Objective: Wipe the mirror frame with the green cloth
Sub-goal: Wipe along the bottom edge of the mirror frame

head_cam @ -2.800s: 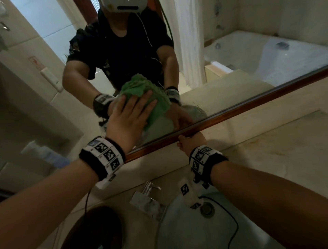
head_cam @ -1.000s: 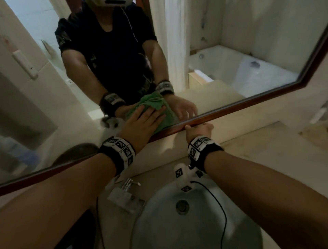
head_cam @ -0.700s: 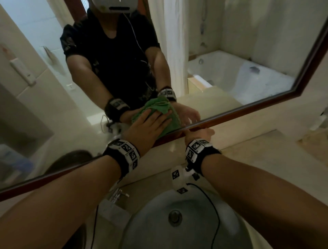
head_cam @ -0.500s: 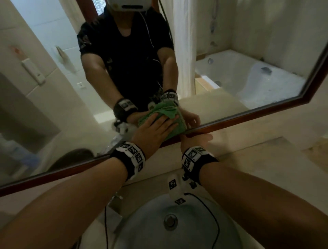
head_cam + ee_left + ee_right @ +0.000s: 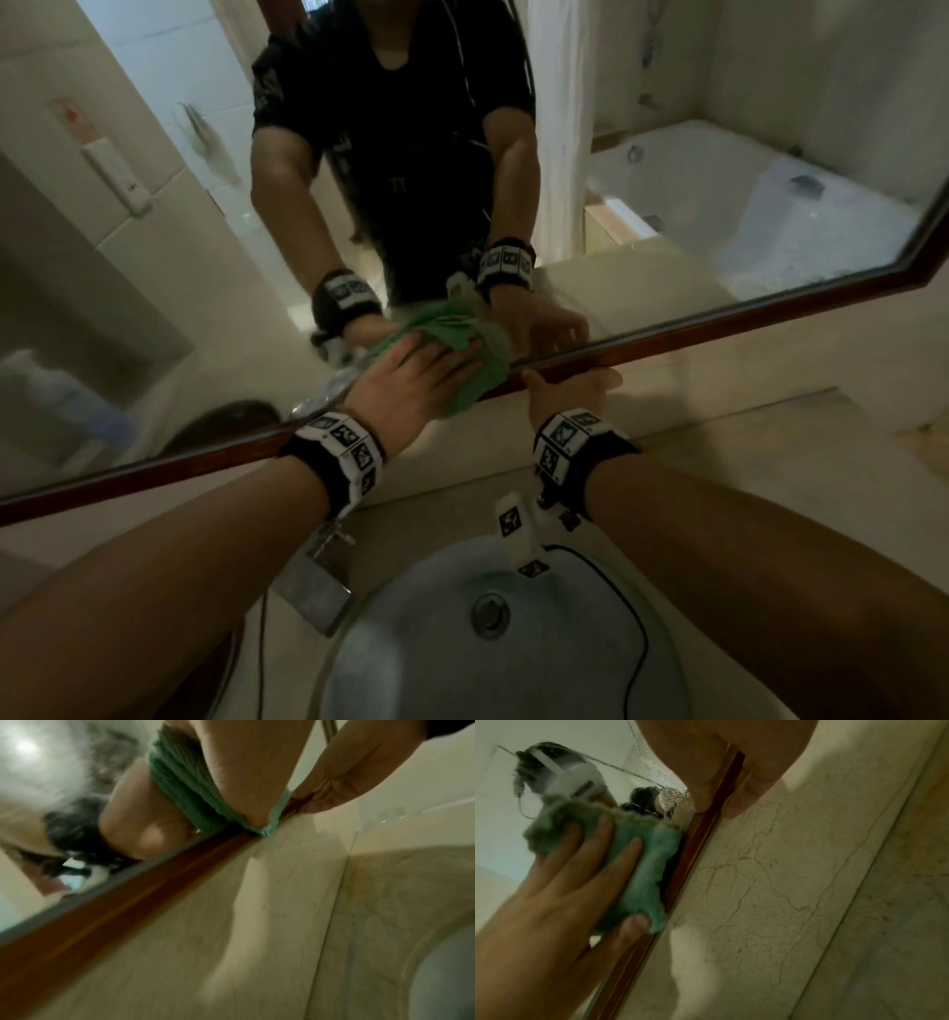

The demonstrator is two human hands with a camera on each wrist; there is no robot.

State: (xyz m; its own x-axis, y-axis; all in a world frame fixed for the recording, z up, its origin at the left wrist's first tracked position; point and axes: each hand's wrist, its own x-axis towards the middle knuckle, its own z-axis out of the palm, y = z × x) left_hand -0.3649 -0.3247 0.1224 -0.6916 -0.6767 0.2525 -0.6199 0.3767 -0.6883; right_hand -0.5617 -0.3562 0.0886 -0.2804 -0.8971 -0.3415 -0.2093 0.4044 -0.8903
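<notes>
The green cloth (image 5: 482, 383) lies bunched over the bottom rail of the red-brown wooden mirror frame (image 5: 719, 331) and the glass just above it. My left hand (image 5: 411, 380) presses it flat, fingers straight and spread. In the right wrist view the left hand (image 5: 564, 882) covers the cloth (image 5: 644, 866), thumb at its lower edge, beside the frame (image 5: 700, 833). My right hand (image 5: 570, 388) rests on the frame just right of the cloth, holding nothing. In the left wrist view the cloth (image 5: 185, 787) meets the frame (image 5: 128, 898) next to the right hand (image 5: 347, 770).
A round basin (image 5: 411, 668) with a drain sits below my arms, and a chrome faucet (image 5: 318, 586) stands at its left. A thin black cable (image 5: 637, 622) from the right wrist crosses the basin. A marble wall strip (image 5: 770, 380) and counter run under the frame.
My left hand has slid the cloth down from the glass onto the bottom rail and right, close to the right hand. The right hand has stayed on the frame.
</notes>
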